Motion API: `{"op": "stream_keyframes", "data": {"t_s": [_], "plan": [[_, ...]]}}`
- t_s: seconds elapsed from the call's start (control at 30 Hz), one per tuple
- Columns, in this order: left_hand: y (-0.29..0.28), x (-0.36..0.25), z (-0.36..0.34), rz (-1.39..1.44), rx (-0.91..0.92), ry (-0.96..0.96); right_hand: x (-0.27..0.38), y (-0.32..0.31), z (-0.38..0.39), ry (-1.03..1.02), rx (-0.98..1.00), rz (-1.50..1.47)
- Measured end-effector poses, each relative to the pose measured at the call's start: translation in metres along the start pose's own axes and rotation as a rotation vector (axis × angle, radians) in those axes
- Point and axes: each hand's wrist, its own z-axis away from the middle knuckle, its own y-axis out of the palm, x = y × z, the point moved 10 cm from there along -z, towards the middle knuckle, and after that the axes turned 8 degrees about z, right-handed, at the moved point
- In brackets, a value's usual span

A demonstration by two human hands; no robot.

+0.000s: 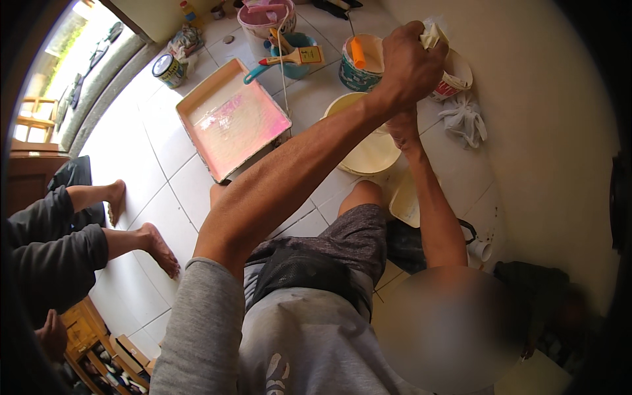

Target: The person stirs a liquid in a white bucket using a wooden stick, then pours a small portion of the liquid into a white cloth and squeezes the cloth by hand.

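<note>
My left hand (413,62) is raised at the upper right, its fingers closed round a pale, crumpled, cloth-like piece (434,37). Just below it, my right hand (403,126) looks curled beside the rim of a cream bucket (345,104); my left wrist and forearm partly cover it, so what it grips does not show. Cream paint or liquid shows in that bucket. Behind my left forearm stands a green-labelled pail (359,80) with an orange-handled tool (358,52) in it. Near my left hand is a white tub (459,69) with red markings.
A paint tray (230,118) with pinkish paint lies on the tiles, paintbrushes (296,55) resting on a blue container beyond it. A pink bucket (266,20), a paint can (168,70) and a white plastic bag (464,118) stand about. Another person's bare feet (158,249) are at the left.
</note>
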Motion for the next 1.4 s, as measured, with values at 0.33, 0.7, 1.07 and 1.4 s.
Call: {"op": "stream_keyframes", "data": {"t_s": [0.33,0.7,1.07,1.4], "plan": [[0.007,-0.002,-0.002,0.021,0.045,-0.017,-0.035,0.012,0.02,0.045,-0.059,-0.05],[-0.003,0.003,-0.01,-0.04,-0.016,0.073,-0.056,0.02,0.003,0.031,-0.227,0.005],[-0.013,-0.006,-0.016,-0.03,0.016,0.116,-0.004,-0.008,-0.004,0.217,-0.001,-0.083],[-0.004,0.015,-0.003,-0.121,0.267,-0.065,0.07,-0.04,-0.039,0.136,0.045,-0.169]]}}
